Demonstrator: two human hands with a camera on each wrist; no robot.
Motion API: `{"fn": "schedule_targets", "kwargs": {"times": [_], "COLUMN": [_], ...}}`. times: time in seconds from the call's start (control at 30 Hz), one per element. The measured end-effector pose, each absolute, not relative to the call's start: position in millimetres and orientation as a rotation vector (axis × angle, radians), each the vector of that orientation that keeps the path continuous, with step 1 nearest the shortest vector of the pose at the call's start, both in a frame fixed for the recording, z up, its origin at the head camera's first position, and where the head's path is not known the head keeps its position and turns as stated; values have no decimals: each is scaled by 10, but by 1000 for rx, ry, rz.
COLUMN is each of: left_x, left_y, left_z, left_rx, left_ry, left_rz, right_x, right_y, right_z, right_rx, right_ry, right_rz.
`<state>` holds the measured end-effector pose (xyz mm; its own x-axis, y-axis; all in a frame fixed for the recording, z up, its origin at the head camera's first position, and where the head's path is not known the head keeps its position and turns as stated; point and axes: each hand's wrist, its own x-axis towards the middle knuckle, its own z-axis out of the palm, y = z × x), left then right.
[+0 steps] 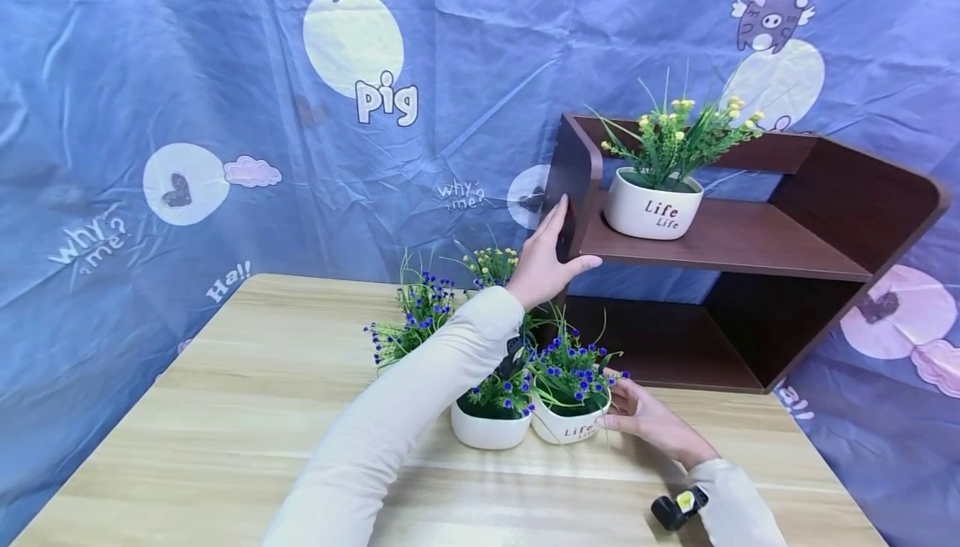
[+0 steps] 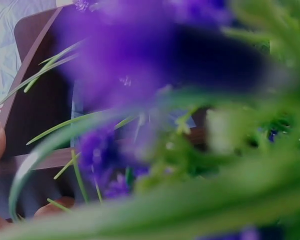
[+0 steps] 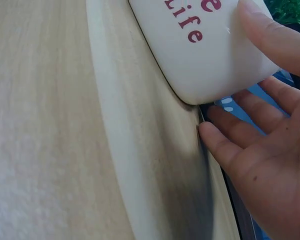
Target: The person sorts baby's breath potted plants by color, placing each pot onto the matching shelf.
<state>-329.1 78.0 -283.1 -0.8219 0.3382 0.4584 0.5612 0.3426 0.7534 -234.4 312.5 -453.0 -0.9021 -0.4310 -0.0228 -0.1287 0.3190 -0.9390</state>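
Observation:
My left hand (image 1: 547,268) rests on the left side panel of a dark brown two-tier shelf (image 1: 720,234), its fingers straight and its thumb by the front edge. My right hand (image 1: 648,422) holds the right side of a white pot (image 1: 573,426) of blue flowers, thumb on the front and fingers round the side. In the right wrist view that thumb lies on the white pot (image 3: 220,65) with red "Life" lettering. Purple petals (image 2: 115,55) and leaves blur most of the left wrist view. Beside the held pot stands another white pot (image 1: 491,430) with blue flowers.
On the shelf's upper board stands a white pot (image 1: 652,205) with yellow flowers. More blue flowers (image 1: 423,305) and yellow flowers (image 1: 491,263) rise behind my left forearm, their pots hidden. The wooden table (image 1: 187,414) meets a blue patterned cloth (image 1: 247,113) behind.

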Motion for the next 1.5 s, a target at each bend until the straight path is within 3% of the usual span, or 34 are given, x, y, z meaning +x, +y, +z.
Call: {"fn": "schedule_targets", "kwargs": {"times": [0.93,1.5], "left_x": [-3286,-3285], "left_y": [787,765], "left_z": [-2827,-2832], "left_rx": [-812,-847], "left_ry": [-2393,-2379], "left_rz": [-1462,-1480], "right_x": [-2259,-2028], "right_y": [3154,3556], "right_z": [-4515,-4414], "right_rx": [-480,-355], "right_ry": [2326,2471], "right_rz": [-1651,-1692]}}
